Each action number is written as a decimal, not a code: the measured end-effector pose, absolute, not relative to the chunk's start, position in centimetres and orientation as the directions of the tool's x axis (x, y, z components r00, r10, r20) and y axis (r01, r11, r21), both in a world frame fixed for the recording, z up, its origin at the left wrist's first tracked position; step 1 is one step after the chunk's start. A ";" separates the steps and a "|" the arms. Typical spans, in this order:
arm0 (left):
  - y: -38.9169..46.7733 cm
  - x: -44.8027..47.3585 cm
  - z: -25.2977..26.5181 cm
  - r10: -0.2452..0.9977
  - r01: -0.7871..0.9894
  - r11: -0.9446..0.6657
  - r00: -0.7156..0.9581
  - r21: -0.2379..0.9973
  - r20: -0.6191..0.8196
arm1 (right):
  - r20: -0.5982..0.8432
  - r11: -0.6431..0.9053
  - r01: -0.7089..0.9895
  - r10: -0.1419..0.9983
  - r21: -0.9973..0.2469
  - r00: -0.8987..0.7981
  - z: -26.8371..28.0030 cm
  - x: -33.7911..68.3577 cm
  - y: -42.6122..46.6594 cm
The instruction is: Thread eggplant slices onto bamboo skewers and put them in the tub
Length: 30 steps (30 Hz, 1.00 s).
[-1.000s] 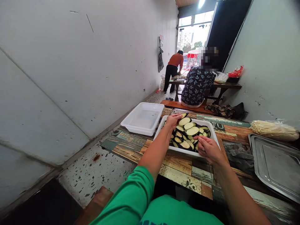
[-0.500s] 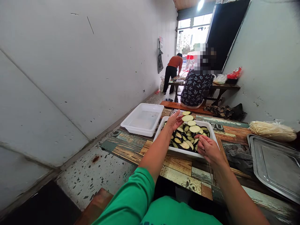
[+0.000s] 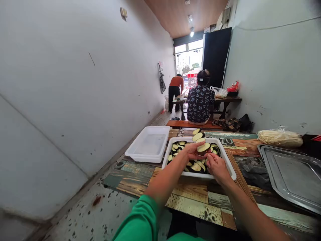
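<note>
A white tray (image 3: 228, 163) of eggplant slices (image 3: 193, 166) stands on the patterned table in front of me. Above it, a thin skewer carries three eggplant slices (image 3: 198, 136) in a row pointing away from me. My right hand (image 3: 217, 166) pinches the near end of the skewer. My left hand (image 3: 191, 151) grips the nearest threaded slice (image 3: 203, 147), right beside the right hand's fingertips. Both hands hover over the near half of the tray.
An empty white tray (image 3: 149, 144) sits left of the eggplant tray. A metal tray (image 3: 293, 174), a bag of enoki mushrooms (image 3: 279, 138), a dark bag (image 3: 253, 169) and a bundle of skewers (image 3: 240, 179) lie to the right. A person (image 3: 200, 103) sits on a bench ahead; another person (image 3: 175, 87) stands farther back.
The view has tilted up. My left hand came back from the far end of the tray to the nearest slice, and both hands now meet at the skewer above the tray.
</note>
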<state>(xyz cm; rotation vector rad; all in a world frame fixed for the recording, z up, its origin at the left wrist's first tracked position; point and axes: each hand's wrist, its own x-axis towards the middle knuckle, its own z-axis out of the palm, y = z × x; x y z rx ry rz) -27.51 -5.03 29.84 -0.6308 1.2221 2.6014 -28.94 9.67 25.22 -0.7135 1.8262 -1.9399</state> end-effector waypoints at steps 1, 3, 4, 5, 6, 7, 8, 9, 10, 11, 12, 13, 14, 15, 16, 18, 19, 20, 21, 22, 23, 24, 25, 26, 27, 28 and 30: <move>-4.8 -27.6 29.7 -0.025 -0.342 -0.646 -0.884 0.682 -0.466 | 0.115 -0.064 -0.096 -0.576 -0.993 -0.809 25.0 -29.0 9.6; -4.5 -27.8 29.4 -0.074 -0.315 -0.661 -0.876 0.681 -0.477 | 0.128 -0.034 -0.130 -0.537 -0.991 -0.834 24.6 -29.2 9.4; -4.3 -27.8 29.3 -0.092 -0.304 -0.665 -0.873 0.682 -0.479 | 0.135 -0.022 -0.146 -0.530 -0.989 -0.837 24.5 -29.2 9.3; -4.1 -27.8 29.1 -0.102 -0.301 -0.665 -0.870 0.684 -0.482 | 0.142 -0.012 -0.159 -0.524 -0.987 -0.840 24.4 -29.2 9.2; -4.0 -27.9 29.0 -0.107 -0.301 -0.661 -0.869 0.687 -0.483 | 0.147 -0.006 -0.168 -0.517 -0.986 -0.843 24.4 -29.1 9.2; -3.8 -27.9 28.8 -0.104 -0.303 -0.657 -0.871 0.691 -0.481 | 0.149 -0.003 -0.171 -0.513 -0.985 -0.846 24.5 -29.1 9.2; -3.7 -27.9 28.7 -0.099 -0.305 -0.652 -0.873 0.694 -0.477 | 0.147 -0.002 -0.170 -0.508 -0.985 -0.849 24.6 -29.0 9.2; -3.6 -27.9 28.6 -0.090 -0.309 -0.645 -0.877 0.699 -0.471 | 0.143 -0.003 -0.164 -0.505 -0.986 -0.851 24.7 -29.0 9.2; -3.6 -27.9 28.6 -0.082 -0.312 -0.639 -0.881 0.703 -0.466 | 0.137 -0.007 -0.154 -0.502 -0.988 -0.854 24.8 -29.0 9.3; -3.7 -27.9 28.6 -0.068 -0.318 -0.636 -0.885 0.703 -0.462 | 0.129 -0.013 -0.141 -0.503 -0.990 -0.855 25.0 -28.9 9.3; -3.8 -27.9 28.6 -0.053 -0.323 -0.638 -0.887 0.699 -0.458 | 0.118 -0.021 -0.125 -0.502 -0.992 -0.857 25.1 -28.9 9.3; -3.9 -27.9 28.7 -0.047 -0.316 -0.650 -0.891 0.691 -0.452 | 0.108 -0.030 -0.108 -0.503 -0.994 -0.858 25.2 -28.9 9.4; -4.1 -27.9 28.9 -0.059 -0.292 -0.672 -0.895 0.681 -0.442 | 0.101 -0.039 -0.094 -0.506 -0.995 -0.857 25.3 -28.8 9.4; -4.3 -27.9 29.0 -0.089 -0.249 -0.699 -0.900 0.670 -0.427 | 0.097 -0.045 -0.086 -0.513 -0.995 -0.853 25.3 -28.8 9.4; -4.5 -27.9 29.2 -0.129 -0.196 -0.726 -0.902 0.659 -0.411 | 0.095 -0.046 -0.083 -0.525 -0.995 -0.846 25.4 -28.7 9.4; -4.7 -27.9 29.5 -0.210 -0.104 -0.759 -0.896 0.643 -0.392 | 0.095 -0.037 -0.090 -0.554 -0.995 -0.827 25.4 -28.7 9.4; -4.7 -27.9 29.6 -0.229 -0.086 -0.765 -0.890 0.638 -0.395 | 0.095 -0.031 -0.094 -0.565 -0.995 -0.820 25.4 -28.6 9.5; -4.7 -27.9 29.6 -0.233 -0.086 -0.768 -0.886 0.634 -0.402 | 0.096 -0.026 -0.098 -0.571 -0.995 -0.816 25.4 -28.6 9.5; -4.7 -27.9 29.7 -0.232 -0.093 -0.769 -0.881 0.632 -0.412 | 0.099 -0.024 -0.104 -0.574 -0.994 -0.813 25.4 -28.6 9.5; -4.6 -27.8 29.7 -0.234 -0.099 -0.768 -0.877 0.633 -0.421 | 0.105 -0.023 -0.112 -0.574 -0.993 -0.812 25.4 -28.6 9.6; -4.6 -27.8 29.7 -0.234 -0.105 -0.765 -0.874 0.636 -0.426 | 0.114 -0.023 -0.123 -0.571 -0.992 -0.813 25.4 -28.6 9.6; -4.5 -27.8 29.7 -0.234 -0.110 -0.760 -0.873 0.641 -0.428 | 0.123 -0.022 -0.134 -0.569 -0.991 -0.813 25.3 -28.6 9.6; -4.5 -27.7 29.7 -0.235 -0.115 -0.753 -0.873 0.648 -0.427 | 0.130 -0.021 -0.144 -0.567 -0.989 -0.813 25.2 -28.6 9.6; -4.4 -27.7 29.7 -0.235 -0.118 -0.746 -0.874 0.655 -0.425 | 0.136 -0.021 -0.150 -0.565 -0.988 -0.814 25.1 -28.6 9.6; -4.4 -27.6 29.7 -0.234 -0.123 -0.739 -0.875 0.662 -0.424 | 0.139 -0.022 -0.154 -0.562 -0.988 -0.815 25.1 -28.7 9.6; -4.3 -27.6 29.7 -0.230 -0.129 -0.733 -0.878 0.668 -0.421 | 0.142 -0.022 -0.157 -0.558 -0.987 -0.817 25.0 -28.7 9.5; -4.2 -27.6 29.7 -0.222 -0.144 -0.718 -0.880 0.681 -0.420 | 0.149 -0.024 -0.163 -0.551 -0.986 -0.821 24.8 -28.8 9.4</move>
